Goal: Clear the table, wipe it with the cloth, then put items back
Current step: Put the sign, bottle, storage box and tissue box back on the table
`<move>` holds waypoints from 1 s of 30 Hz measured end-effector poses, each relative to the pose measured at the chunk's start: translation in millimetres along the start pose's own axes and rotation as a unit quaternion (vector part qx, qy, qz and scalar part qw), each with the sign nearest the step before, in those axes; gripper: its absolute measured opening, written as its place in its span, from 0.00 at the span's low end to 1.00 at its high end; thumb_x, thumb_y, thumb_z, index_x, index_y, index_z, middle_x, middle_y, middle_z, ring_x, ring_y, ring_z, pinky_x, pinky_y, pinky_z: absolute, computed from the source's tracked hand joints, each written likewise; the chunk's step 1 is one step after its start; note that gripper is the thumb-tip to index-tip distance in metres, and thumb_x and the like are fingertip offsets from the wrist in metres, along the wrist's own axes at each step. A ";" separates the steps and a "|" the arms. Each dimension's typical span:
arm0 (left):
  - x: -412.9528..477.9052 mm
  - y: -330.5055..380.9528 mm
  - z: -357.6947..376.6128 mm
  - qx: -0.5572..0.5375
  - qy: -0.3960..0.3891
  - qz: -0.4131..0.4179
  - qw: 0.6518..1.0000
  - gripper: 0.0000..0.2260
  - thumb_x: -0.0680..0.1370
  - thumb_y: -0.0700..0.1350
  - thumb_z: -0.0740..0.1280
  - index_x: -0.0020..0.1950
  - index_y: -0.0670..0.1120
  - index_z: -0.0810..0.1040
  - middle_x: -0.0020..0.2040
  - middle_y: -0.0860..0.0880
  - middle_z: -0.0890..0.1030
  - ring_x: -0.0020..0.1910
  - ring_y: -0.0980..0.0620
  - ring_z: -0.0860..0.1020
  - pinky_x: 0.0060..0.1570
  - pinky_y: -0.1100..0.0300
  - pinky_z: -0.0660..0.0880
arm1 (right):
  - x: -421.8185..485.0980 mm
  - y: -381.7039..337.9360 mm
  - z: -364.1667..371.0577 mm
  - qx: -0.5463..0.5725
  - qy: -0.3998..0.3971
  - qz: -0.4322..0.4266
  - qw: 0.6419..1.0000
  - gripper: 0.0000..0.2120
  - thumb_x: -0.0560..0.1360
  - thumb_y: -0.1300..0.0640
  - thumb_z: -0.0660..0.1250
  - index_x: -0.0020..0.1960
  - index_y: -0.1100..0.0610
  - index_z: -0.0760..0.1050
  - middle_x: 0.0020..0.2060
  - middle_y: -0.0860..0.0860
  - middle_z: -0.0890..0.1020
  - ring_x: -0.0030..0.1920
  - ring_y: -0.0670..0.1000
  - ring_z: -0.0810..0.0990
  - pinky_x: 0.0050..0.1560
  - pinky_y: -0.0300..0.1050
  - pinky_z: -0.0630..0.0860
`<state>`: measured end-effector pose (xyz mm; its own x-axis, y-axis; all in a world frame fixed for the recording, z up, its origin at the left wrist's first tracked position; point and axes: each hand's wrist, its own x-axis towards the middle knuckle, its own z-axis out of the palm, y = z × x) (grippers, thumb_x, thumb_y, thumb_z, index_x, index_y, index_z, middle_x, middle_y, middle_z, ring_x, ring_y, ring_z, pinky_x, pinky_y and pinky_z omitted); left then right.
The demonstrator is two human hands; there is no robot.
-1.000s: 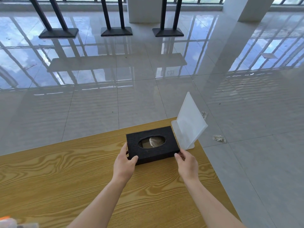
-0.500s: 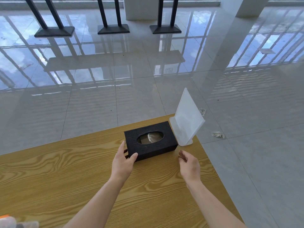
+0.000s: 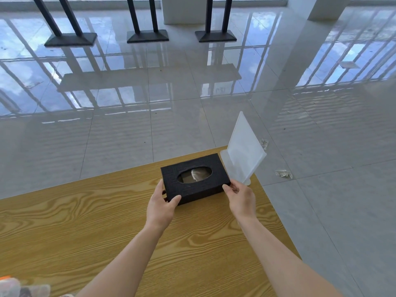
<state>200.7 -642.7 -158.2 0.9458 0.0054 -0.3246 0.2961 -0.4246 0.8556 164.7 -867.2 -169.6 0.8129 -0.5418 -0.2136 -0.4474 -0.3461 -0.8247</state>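
Note:
A black tissue box (image 3: pixel 216 181) with an oval opening lies near the far right corner of the wooden table (image 3: pixel 85 221). My left hand (image 3: pixel 161 203) grips its near left corner, thumb on the front face and fingers along the left end. My right hand (image 3: pixel 242 198) holds the near right corner, its thumb on the box and its fingers between the box and a frosted acrylic sign stand (image 3: pixel 244 153). That stand is upright, right beside the box at the table corner. No cloth is in view.
A blurred clear object with an orange part (image 3: pixel 12 286) sits at the table's near left edge. The table's right edge runs just past my right arm. Crumpled scraps (image 3: pixel 284 174) lie on the glossy tiled floor, and black stand bases (image 3: pixel 147 36) are far behind.
My right hand let go of the box half a second ago and has returned to its near right corner. The left hand has stayed on the near left corner.

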 end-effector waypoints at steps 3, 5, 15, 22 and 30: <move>2.8 1.0 -0.8 0.000 -0.002 0.004 1.000 0.30 0.78 0.45 0.72 0.76 0.57 0.63 0.57 0.61 0.73 0.63 0.50 0.74 0.62 0.52 0.73 | 1.4 -1.0 -0.6 -0.008 0.003 -0.006 1.000 0.21 0.78 0.55 0.69 0.70 0.57 0.74 0.61 0.51 0.82 0.61 0.49 0.79 0.63 0.43 0.75; 3.8 1.2 -1.4 0.000 -0.005 0.006 1.000 0.30 0.78 0.45 0.71 0.76 0.58 0.63 0.55 0.63 0.73 0.63 0.50 0.74 0.62 0.50 0.73 | 1.6 -0.2 -1.2 -0.016 0.003 -0.010 1.000 0.21 0.79 0.56 0.69 0.70 0.57 0.74 0.61 0.52 0.82 0.62 0.49 0.79 0.64 0.44 0.75; 7.3 0.0 -0.9 0.002 -0.005 0.003 1.000 0.31 0.78 0.46 0.71 0.77 0.59 0.62 0.61 0.58 0.73 0.62 0.50 0.74 0.63 0.49 0.73 | 6.9 2.5 0.3 -0.023 0.000 -0.015 1.000 0.20 0.78 0.56 0.70 0.70 0.56 0.75 0.60 0.51 0.82 0.60 0.48 0.80 0.63 0.46 0.77; 8.0 -0.4 0.1 0.012 -0.006 0.008 1.000 0.32 0.78 0.46 0.71 0.78 0.57 0.60 0.62 0.60 0.71 0.65 0.49 0.73 0.64 0.49 0.72 | 6.6 0.5 0.3 -0.038 0.004 -0.019 0.999 0.19 0.79 0.57 0.68 0.70 0.57 0.74 0.60 0.52 0.82 0.61 0.49 0.80 0.62 0.44 0.76; 9.5 -3.0 -0.9 0.026 -0.014 0.013 0.999 0.32 0.78 0.46 0.70 0.78 0.58 0.59 0.67 0.56 0.73 0.66 0.50 0.72 0.63 0.51 0.71 | 0.6 2.5 0.4 -0.049 0.009 -0.023 0.998 0.19 0.79 0.58 0.68 0.70 0.57 0.75 0.60 0.51 0.83 0.60 0.49 0.80 0.60 0.42 0.75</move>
<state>209.0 -640.6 -163.4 0.9491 -0.0309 -0.3135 0.2629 -0.4702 0.8425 164.2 -868.1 -172.0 0.8271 -0.5370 -0.1658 -0.4443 -0.4442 -0.7780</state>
